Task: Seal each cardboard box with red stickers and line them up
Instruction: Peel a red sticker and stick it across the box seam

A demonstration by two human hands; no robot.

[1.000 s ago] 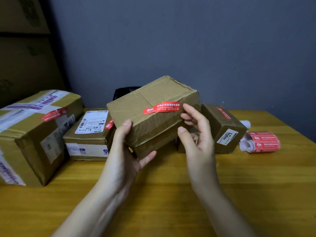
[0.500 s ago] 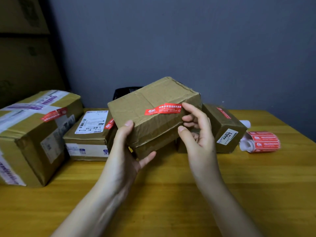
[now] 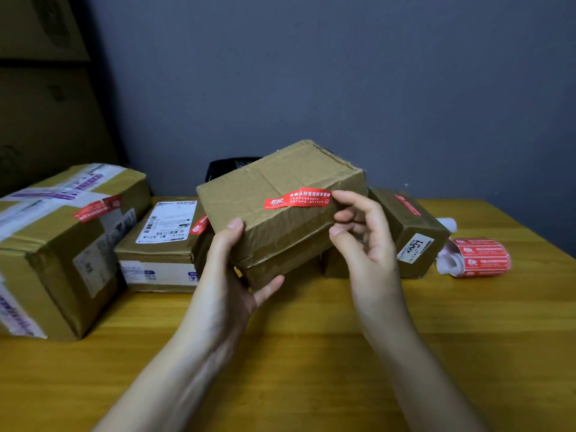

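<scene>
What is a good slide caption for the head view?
Left hand holds a cardboard box; right hand touches its red sticker.

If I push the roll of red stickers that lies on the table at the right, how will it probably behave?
The sticker roll lies on its side on the bare wooden table, so a push across its axis would probably make it roll. It looks like paper labels on a hollow core, so it is likely light. A loose white end shows at its left, which might unwind.

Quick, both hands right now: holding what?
Left hand: grips the tilted brown cardboard box.
Right hand: holds nothing; index fingertip touches the red rectangular sticker.
</scene>
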